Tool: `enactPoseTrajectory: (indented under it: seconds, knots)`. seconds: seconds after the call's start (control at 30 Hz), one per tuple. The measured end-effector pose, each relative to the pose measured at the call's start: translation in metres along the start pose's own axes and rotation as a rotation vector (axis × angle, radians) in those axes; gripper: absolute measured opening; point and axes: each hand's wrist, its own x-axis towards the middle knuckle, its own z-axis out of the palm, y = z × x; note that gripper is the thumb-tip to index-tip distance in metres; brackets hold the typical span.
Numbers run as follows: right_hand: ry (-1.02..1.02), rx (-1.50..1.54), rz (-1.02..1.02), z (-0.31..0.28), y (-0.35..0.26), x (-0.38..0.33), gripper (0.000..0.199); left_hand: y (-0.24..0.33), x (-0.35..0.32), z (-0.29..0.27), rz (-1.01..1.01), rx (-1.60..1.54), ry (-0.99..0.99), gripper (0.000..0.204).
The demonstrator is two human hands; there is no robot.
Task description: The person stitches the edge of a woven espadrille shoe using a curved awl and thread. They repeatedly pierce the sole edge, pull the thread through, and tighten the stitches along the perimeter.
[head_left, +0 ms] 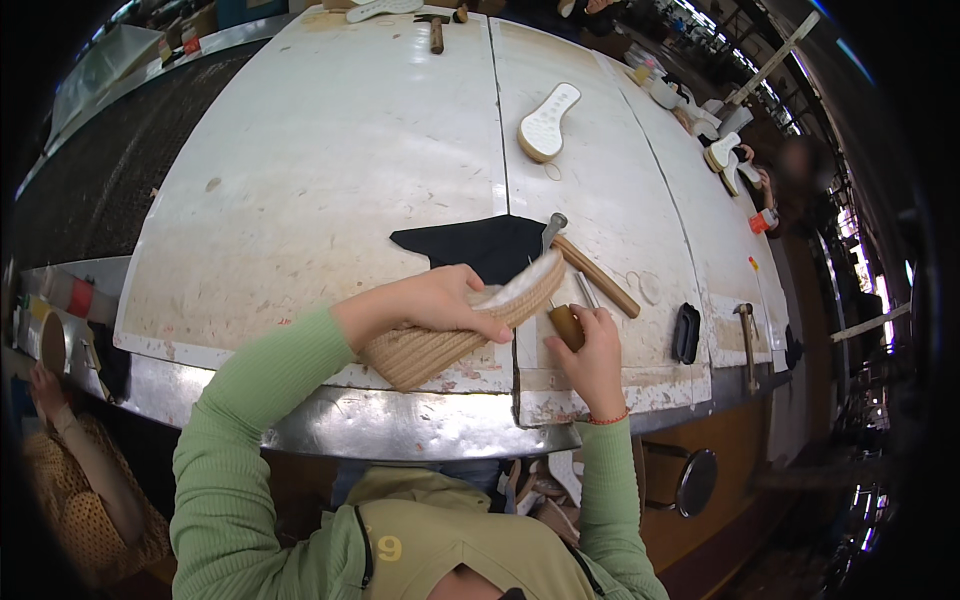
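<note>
My left hand (447, 303) grips a wedge shoe sole (430, 352) with braided, straw-coloured rope sides and a white upper face, its toe end raised to the right. My right hand (590, 350) is closed around a short wooden tool handle (567, 326), just right of the sole; what kind of tool it is I cannot make out. A metal shaft (587, 290) shows beside those fingers. Just beyond lies a hammer (600, 278) with a wooden handle, its head touching or near a black cloth piece (480, 246), which the sole partly covers.
A white-topped sole (545, 122) lies farther off on the white worktable (330, 150). A black tray-like object (686, 333) and another hammer (747, 345) rest on the right. One more hammer (436, 35) lies at the far edge. Other people work at left and right; a stool (696, 482) stands below.
</note>
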Motion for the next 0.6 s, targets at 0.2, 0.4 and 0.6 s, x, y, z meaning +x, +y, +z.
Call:
enactPoseTrajectory:
  seconds: [0.2,0.4,0.6]
  knots:
    - [-0.018,0.204,0.122,0.003,0.013,-0.003,0.038,0.005,-0.03,-0.023,0.165,-0.802,0.235,0.076]
    - [-0.148,1.081,0.445,-0.012,-0.026,-0.01,0.045,-0.042,-0.035,-0.035,0.277,-0.943,0.554,0.06]
    - [-0.418,1.309,0.485,-0.001,-0.079,-0.037,0.046,-0.05,-0.027,-0.013,0.36,-1.12,0.594,0.073]
